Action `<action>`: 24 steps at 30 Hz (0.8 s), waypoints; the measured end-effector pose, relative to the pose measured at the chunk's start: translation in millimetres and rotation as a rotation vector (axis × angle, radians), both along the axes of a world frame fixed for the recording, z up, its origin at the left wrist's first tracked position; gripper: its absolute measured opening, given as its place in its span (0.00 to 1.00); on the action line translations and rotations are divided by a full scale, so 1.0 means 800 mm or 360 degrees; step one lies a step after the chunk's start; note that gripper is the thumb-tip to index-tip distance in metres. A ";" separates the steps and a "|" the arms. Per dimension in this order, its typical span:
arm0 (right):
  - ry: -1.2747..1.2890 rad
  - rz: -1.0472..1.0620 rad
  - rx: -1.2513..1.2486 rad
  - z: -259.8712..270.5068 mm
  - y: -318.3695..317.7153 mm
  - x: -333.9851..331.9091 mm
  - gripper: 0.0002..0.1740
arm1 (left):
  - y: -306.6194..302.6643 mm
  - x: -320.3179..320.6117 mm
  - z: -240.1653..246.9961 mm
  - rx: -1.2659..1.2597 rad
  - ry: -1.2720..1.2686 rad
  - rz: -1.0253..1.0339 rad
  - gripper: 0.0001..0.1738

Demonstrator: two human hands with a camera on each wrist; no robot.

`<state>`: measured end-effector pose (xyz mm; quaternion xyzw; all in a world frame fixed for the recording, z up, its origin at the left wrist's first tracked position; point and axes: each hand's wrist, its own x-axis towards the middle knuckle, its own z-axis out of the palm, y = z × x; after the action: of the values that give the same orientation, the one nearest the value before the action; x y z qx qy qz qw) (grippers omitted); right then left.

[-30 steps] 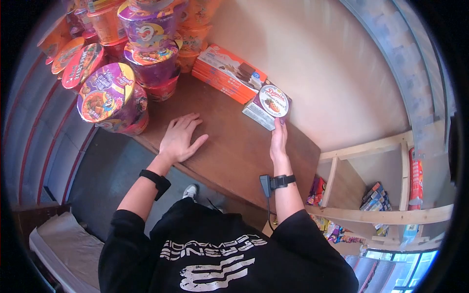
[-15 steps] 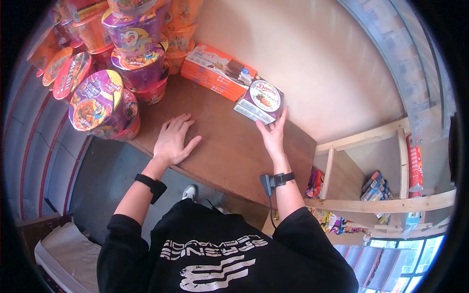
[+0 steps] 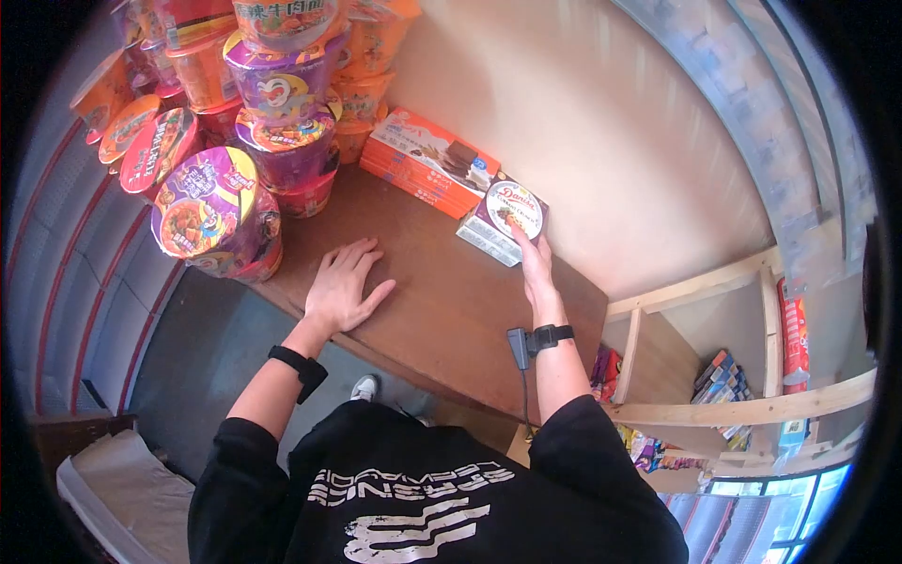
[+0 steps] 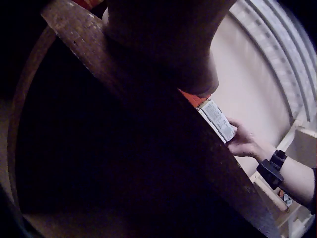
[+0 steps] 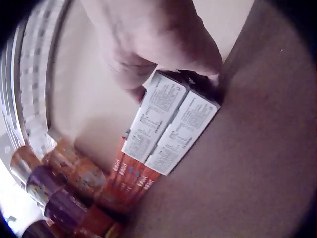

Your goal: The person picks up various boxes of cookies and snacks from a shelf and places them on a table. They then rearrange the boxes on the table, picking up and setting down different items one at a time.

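My right hand (image 3: 539, 267) touches the right end of two stacked Danisa cookie boxes (image 3: 489, 241), with one digit lying over the top lid. In the right wrist view the right hand (image 5: 163, 44) spans that end of the stack, and the white printed sides of both cookie boxes (image 5: 171, 121) face the camera. My left hand (image 3: 340, 287) rests flat on the brown wooden surface (image 3: 423, 282) near its front edge, fingers spread, holding nothing. In the left wrist view the left hand is mostly dark.
Stacked orange wafer boxes (image 3: 423, 169) lie against the wall, end to end with the cookie boxes. Cup noodles (image 3: 211, 211) are piled high at the left. On the right stands a wooden shelf frame (image 3: 742, 410) with snack packets (image 3: 722, 385).
My right hand went from the boxes' front corner to gripping around their end, then to one digit on the lid. The left hand stays resting on the surface.
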<state>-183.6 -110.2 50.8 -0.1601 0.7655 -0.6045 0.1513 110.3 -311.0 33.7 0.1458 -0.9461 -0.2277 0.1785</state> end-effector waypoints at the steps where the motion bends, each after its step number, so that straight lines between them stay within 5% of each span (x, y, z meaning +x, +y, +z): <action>1: -0.0056 0.0018 -0.0037 0.004 0.000 0.001 0.35 | 0.000 0.000 -0.001 0.0006 0.0008 -0.0002 0.33; 13: -0.0226 0.0032 -0.0131 0.013 0.026 0.031 0.25 | 0.002 0.000 0.004 -0.0002 0.0016 -0.0010 0.32; 21: -0.0446 0.0006 -0.0273 0.009 0.035 0.043 0.28 | 0.005 -0.004 0.006 -0.0066 0.0037 0.0005 0.34; 24: -0.0512 0.0003 -0.0477 0.005 0.030 0.041 0.28 | 0.023 -0.035 0.028 0.0626 0.0062 -0.0067 0.38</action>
<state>-151.2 -86.3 54.4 -0.0830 0.6330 -0.7291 0.2466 82.1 -293.0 56.1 0.1537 -0.8825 -0.4146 0.1600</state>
